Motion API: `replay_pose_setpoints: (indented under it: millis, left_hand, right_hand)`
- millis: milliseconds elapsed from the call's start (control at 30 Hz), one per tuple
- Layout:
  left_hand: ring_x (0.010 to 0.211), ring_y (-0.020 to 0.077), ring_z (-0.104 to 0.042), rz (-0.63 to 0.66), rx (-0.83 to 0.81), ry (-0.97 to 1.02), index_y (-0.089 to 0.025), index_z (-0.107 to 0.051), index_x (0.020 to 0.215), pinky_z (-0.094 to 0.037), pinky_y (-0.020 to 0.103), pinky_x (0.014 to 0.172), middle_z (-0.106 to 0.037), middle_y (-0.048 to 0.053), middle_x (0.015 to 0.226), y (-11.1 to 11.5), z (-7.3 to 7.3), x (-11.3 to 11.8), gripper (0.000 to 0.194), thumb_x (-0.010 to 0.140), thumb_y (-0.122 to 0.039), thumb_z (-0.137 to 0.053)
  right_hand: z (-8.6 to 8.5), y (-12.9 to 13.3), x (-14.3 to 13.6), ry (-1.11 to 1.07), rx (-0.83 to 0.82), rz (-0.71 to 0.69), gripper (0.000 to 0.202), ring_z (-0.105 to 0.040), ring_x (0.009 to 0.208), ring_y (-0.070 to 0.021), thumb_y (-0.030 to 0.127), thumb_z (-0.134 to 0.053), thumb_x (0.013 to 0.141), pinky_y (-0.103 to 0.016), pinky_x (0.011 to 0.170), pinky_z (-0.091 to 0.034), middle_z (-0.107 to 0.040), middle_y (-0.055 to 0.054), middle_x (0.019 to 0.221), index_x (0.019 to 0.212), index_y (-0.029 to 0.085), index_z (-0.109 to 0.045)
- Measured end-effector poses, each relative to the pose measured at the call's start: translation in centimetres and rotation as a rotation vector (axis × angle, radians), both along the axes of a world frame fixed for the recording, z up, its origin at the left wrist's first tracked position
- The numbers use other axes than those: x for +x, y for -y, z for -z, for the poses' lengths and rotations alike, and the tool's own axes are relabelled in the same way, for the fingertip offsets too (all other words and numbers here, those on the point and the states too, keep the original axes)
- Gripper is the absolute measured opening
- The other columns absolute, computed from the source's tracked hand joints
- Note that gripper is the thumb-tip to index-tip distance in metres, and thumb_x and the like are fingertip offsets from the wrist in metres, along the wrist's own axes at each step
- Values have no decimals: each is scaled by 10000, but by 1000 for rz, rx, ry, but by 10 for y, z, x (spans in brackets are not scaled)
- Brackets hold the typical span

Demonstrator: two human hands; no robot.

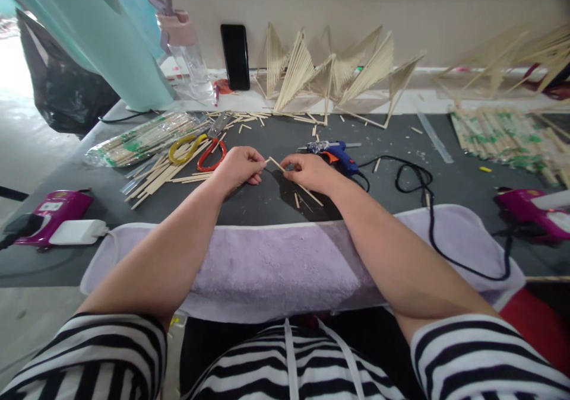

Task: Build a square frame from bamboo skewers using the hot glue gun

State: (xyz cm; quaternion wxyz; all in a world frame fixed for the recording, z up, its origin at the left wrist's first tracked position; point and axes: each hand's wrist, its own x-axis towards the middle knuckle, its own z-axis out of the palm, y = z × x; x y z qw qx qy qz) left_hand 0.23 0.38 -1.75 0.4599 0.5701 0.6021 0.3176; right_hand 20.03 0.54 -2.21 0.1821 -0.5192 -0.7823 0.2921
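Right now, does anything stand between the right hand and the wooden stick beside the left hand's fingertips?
Nothing visible does: the right hand already has its fingers on the wooden stick. The blue glue gun lies just behind that hand, not between them.

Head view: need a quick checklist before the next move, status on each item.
1. Wooden stick held in the right hand: ok.
2. Left hand at the stick's far end: ok; firm grip or mere touch, cannot tell.
3. Glue gun out of hand: ok, lying on the table beyond the right hand.
4. Glue gun nozzle hot or cold: cannot tell.
5. Table under the stick free of scraps: not ok, small stick pieces lie there.
6. Scissors out of hand: ok, lying beyond the left forearm.
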Motion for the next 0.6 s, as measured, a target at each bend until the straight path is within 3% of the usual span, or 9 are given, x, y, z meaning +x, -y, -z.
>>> replay_pose_setpoints:
  millis: [600]
  left_hand:
    - [446, 91, -590, -3, 0, -13, -151, -604, 777, -497, 184, 475, -582, -33, 520, 0, 1, 0, 72, 826, -122, -648]
  right_hand:
    - [-2, 1, -1, 16, -7, 1, 240, -541, 706, -140, 220, -634, 820, -272, 685, -383, -658, -18, 816, 1035, 201, -737]
